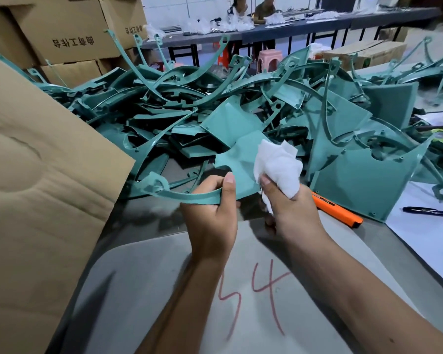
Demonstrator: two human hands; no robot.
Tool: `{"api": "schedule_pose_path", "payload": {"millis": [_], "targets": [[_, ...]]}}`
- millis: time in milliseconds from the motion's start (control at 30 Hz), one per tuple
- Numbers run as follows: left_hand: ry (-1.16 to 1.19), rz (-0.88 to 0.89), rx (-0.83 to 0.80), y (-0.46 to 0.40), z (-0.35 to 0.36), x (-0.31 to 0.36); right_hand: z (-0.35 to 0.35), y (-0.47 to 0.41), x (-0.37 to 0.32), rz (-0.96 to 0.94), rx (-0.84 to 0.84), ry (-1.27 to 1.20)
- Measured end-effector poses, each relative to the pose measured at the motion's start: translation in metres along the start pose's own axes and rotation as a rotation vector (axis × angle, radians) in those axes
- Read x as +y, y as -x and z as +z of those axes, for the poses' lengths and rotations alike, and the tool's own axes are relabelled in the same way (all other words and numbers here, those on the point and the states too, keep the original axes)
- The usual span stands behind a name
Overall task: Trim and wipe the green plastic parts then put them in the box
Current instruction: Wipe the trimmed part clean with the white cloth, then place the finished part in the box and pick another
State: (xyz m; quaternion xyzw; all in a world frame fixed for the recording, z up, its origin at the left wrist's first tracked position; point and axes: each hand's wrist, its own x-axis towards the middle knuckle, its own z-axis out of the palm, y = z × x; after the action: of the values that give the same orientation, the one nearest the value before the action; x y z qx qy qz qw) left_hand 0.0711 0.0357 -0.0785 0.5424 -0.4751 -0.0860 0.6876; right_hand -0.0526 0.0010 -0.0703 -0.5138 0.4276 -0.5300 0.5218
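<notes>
cardboard box [36,190] stands open at the left | pile of green parts [241,108] covers the table behind | left hand [212,208] grips one green part [241,162] by its thin arm | right hand [289,205] clutches a white cloth [279,167], seemingly touching that part | orange cutter [338,209] lies beside

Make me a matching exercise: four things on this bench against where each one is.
Things:
1. white cloth
2. orange knife
3. black pen
4. cardboard flap

Places:
A. on the white paper at right
B. bunched in the right hand
C. rising along the left edge
D. on the table behind the right wrist

Pairs: 1-B, 2-D, 3-A, 4-C
</notes>
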Motion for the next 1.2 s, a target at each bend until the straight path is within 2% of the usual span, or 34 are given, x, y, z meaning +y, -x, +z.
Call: {"api": "schedule_pose_path", "payload": {"millis": [133, 167, 233, 300, 367, 433, 500, 533, 567, 633, 667, 733, 767, 867, 967, 1033, 1100, 1200], "targets": [[0.087, -0.050, 0.056, -0.002, 0.000, 0.004, -0.004, -0.003, -0.003, -0.097, 0.020, 0.223], [0.085, -0.046, 0.085, -0.003, -0.002, 0.004, -0.007, -0.003, -0.003, -0.200, 0.016, 0.356], [0.051, -0.044, 0.174, -0.010, -0.009, 0.001, -0.015, -0.002, -0.009, -0.408, -0.078, 0.784], [0.027, -0.079, 0.257, -0.018, -0.018, -0.002, -0.020, -0.004, -0.015, -0.465, -0.212, 0.993], [0.002, -0.114, 0.285, -0.024, -0.024, -0.004, -0.024, -0.005, -0.017, -0.496, -0.352, 1.090], [0.006, -0.135, 0.277, -0.026, -0.027, -0.006, -0.029, -0.006, -0.019, -0.475, -0.566, 1.175], [0.019, -0.150, 0.264, -0.026, -0.029, -0.006, -0.034, -0.006, -0.025, -0.396, -0.723, 1.100], [0.002, -0.144, 0.253, -0.026, -0.029, -0.006, -0.036, -0.005, -0.027, -0.368, -0.760, 0.985], [-0.029, -0.131, 0.241, -0.027, -0.030, -0.006, -0.036, -0.006, -0.027, -0.340, -0.738, 0.805], [-0.073, -0.106, 0.213, -0.027, -0.031, -0.004, -0.035, -0.008, -0.024, -0.384, -0.464, 0.503], [-0.073, -0.103, 0.199, -0.027, -0.032, -0.001, -0.035, -0.010, -0.023, -0.488, -0.299, 0.498], [-0.068, -0.087, 0.188, -0.028, -0.032, 0.003, -0.035, -0.013, -0.021, -0.718, 0.004, 0.680], [-0.068, -0.080, 0.191, -0.029, -0.033, 0.006, -0.034, -0.012, -0.019, -0.788, 0.052, 0.785], [0.002, -0.115, 0.192, -0.029, -0.032, 0.019, -0.029, -0.018, -0.012, -0.930, -0.067, 0.945], [-0.066, -0.193, 0.176, -0.036, -0.028, 0.040, -0.028, -0.026, -0.012, -0.980, -0.103, 0.908], [-0.078, -0.277, 0.119, -0.048, -0.029, 0.060, -0.031, -0.031, -0.012, -0.947, -0.059, 0.894], [0.038, -0.363, 0.090, -0.065, -0.038, 0.080, -0.031, -0.032, -0.018, -0.884, 0.051, 0.874], [0.120, -0.421, 0.238, -0.086, -0.060, 0.094, -0.030, -0.044, -0.043, -0.706, 0.164, 0.746]]}}
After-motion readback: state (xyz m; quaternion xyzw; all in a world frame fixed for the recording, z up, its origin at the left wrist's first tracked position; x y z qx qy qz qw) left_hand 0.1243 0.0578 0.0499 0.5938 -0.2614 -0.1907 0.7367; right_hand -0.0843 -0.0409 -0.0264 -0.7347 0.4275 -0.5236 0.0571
